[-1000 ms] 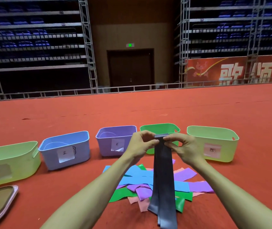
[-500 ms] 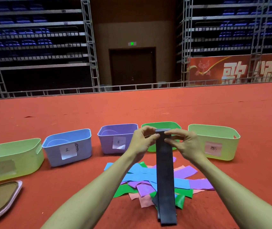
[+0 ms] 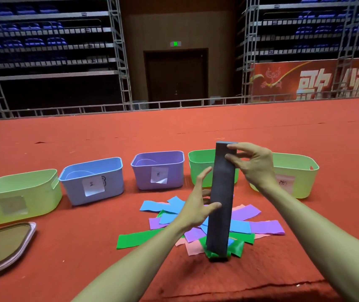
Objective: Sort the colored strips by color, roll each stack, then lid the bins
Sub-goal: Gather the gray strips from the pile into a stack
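Note:
A stack of dark grey strips (image 3: 221,201) hangs upright, its lower end touching the pile of loose strips (image 3: 198,227) in blue, purple, green and pink on the red floor. My right hand (image 3: 252,164) pinches the stack's top end between thumb and fingers. My left hand (image 3: 198,205) is at the stack's left edge near its middle, fingers spread and fairly straight, thumb touching the edge.
Bins stand in a row behind the pile: a yellow-green bin (image 3: 19,195), a blue bin (image 3: 93,179), a purple bin (image 3: 159,168), a green bin (image 3: 200,164), another yellow-green bin (image 3: 298,175). A lid (image 3: 2,245) lies at the left. The red floor's edge runs along the lower right.
My left hand let go of the stack's top and dropped to its middle, fingers spread. The right hand raised the top end, and the stack now stands straighter.

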{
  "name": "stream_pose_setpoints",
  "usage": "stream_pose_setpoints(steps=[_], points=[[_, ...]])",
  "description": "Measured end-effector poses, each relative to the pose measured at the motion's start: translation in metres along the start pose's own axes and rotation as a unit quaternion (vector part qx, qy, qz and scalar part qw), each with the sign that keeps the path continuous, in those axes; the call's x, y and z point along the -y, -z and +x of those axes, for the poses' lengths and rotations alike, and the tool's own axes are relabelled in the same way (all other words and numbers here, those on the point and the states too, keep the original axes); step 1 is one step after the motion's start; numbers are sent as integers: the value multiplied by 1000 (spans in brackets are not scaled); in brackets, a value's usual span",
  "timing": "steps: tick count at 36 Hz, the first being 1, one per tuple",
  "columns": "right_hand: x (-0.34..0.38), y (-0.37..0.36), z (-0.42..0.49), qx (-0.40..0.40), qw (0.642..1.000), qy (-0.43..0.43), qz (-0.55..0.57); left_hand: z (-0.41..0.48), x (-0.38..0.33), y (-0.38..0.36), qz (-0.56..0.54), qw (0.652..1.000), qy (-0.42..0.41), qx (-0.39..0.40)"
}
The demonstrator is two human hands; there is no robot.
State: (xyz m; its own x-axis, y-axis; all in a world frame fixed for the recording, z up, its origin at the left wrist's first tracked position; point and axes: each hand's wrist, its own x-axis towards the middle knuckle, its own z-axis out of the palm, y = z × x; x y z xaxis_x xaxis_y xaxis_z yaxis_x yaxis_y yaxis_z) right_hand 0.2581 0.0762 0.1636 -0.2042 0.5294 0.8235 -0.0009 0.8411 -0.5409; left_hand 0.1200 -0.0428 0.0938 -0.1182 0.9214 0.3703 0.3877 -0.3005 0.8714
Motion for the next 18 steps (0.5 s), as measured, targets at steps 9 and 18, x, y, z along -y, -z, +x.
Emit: stream_pose_setpoints(steps=[9,18], points=[[-2,5,14,-19,999,-30,-14,-18,14,-1,51,997,18,49],[-16,8,28,-29,995,-91,-24,-43,35,-2,41,993,58,93]])
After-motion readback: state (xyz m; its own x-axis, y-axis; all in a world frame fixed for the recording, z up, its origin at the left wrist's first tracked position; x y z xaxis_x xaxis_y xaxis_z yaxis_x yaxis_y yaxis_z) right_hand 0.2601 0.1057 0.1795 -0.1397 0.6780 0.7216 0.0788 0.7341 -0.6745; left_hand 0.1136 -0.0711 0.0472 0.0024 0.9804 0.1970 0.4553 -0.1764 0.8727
